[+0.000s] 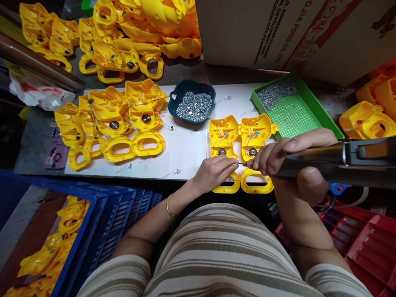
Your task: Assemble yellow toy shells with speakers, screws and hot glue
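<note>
My right hand (293,161) is wrapped around a dark electric screwdriver (324,165), held sideways with its bit pointing left. The fingers of my left hand (215,171) are pinched together at the tip of the bit; whatever lies between them is too small to make out. Just beyond the hands lie two open yellow plastic shell halves, a left one (223,123) and a right one (256,121), each with thin wires and a round metal speaker inside. Their ring-shaped handles point toward me, the left handle (227,189) partly covered by my left hand.
A dark blue bowl (173,111) of small screws stands mid-table, and a green tray (328,128) with more screws sits right. Several wired yellow shells (108,107) lie left, with piles behind. A cardboard box (235,33) stands at the back. Blue crates (123,218) and a red crate (368,243) flank me.
</note>
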`<act>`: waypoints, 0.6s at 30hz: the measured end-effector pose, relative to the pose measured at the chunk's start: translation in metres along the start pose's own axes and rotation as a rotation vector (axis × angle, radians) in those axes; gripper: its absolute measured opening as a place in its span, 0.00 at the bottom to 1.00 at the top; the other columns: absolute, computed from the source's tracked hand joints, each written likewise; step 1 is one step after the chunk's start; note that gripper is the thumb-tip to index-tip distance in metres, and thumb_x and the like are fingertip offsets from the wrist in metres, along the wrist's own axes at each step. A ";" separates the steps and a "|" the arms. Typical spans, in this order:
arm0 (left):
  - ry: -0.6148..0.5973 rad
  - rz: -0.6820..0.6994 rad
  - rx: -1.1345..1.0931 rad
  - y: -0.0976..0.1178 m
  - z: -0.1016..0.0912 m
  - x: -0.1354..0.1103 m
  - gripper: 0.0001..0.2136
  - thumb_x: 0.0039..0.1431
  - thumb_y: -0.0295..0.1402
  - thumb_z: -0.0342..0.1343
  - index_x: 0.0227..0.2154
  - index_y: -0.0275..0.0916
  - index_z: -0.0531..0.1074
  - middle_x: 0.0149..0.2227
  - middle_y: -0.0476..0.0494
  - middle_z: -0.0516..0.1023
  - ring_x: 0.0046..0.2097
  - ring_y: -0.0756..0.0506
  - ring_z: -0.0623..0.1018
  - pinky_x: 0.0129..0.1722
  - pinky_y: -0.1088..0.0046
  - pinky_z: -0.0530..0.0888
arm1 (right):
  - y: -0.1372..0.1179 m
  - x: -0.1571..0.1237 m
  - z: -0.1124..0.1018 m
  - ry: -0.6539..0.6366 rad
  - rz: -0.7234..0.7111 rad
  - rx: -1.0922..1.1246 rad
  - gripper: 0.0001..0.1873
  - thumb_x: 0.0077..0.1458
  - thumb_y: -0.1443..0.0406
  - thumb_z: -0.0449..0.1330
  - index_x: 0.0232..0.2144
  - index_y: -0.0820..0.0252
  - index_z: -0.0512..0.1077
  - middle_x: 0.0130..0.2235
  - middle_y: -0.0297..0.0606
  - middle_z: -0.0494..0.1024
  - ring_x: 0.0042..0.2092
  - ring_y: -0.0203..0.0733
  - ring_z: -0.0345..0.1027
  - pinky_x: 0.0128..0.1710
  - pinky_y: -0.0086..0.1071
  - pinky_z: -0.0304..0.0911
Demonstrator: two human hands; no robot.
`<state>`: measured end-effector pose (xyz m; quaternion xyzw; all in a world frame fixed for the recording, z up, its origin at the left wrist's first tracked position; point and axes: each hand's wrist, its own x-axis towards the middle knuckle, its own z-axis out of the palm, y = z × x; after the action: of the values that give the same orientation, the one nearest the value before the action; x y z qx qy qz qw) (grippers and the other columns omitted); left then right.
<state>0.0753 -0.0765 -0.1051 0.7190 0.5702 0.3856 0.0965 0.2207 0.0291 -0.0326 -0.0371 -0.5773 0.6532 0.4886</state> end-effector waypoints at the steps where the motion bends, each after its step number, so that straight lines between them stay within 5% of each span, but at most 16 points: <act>1: -0.003 -0.003 -0.004 0.000 0.001 0.000 0.07 0.65 0.30 0.53 0.36 0.32 0.75 0.31 0.44 0.80 0.32 0.49 0.78 0.32 0.75 0.75 | 0.001 0.000 0.001 -0.005 -0.005 0.008 0.11 0.56 0.58 0.62 0.40 0.53 0.71 0.20 0.26 0.67 0.19 0.34 0.65 0.19 0.31 0.64; 18: -0.121 -0.019 0.079 0.004 -0.009 0.001 0.14 0.68 0.34 0.48 0.33 0.34 0.75 0.26 0.46 0.76 0.27 0.51 0.74 0.27 0.77 0.67 | 0.002 -0.004 0.008 0.005 0.060 0.019 0.09 0.53 0.58 0.61 0.38 0.51 0.70 0.19 0.25 0.67 0.17 0.35 0.63 0.18 0.34 0.63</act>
<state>0.0726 -0.0795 -0.0962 0.7389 0.5849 0.3174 0.1059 0.2167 0.0211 -0.0340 -0.0514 -0.5687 0.6729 0.4702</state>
